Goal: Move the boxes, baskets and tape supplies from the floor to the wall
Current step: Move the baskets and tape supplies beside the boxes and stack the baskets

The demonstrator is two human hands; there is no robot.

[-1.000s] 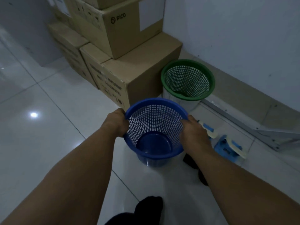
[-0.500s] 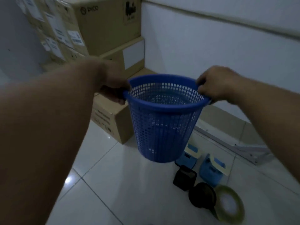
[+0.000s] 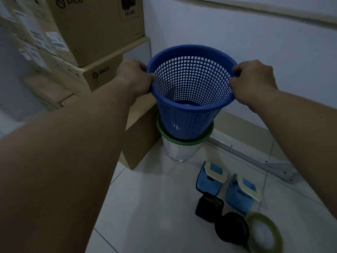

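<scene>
Two hands, left hand (image 3: pixel 135 77) and right hand (image 3: pixel 254 79), grip closed on blue basket (image 3: pixel 189 99) rim, nesting into green basket (image 3: pixel 184 138) at wall. Tape rolls (image 3: pixel 263 231) remain on floor.

The blue basket (image 3: pixel 189 99) is smooth moulded plastic, its wall an open square mesh, its rim solid and faintly glossy. The green rim (image 3: pixel 165 135) beneath it is plastic too, above a white, slightly shiny wall. The boxes (image 3: pixel 94 28) are matt brown cardboard with white paper labels. The floor (image 3: pixel 145 207) is glossy pale tile with thin grout lines. The wall (image 3: pixel 255 42) is matt and painted. The tape roll (image 3: pixel 264 232) looks shiny.
</scene>
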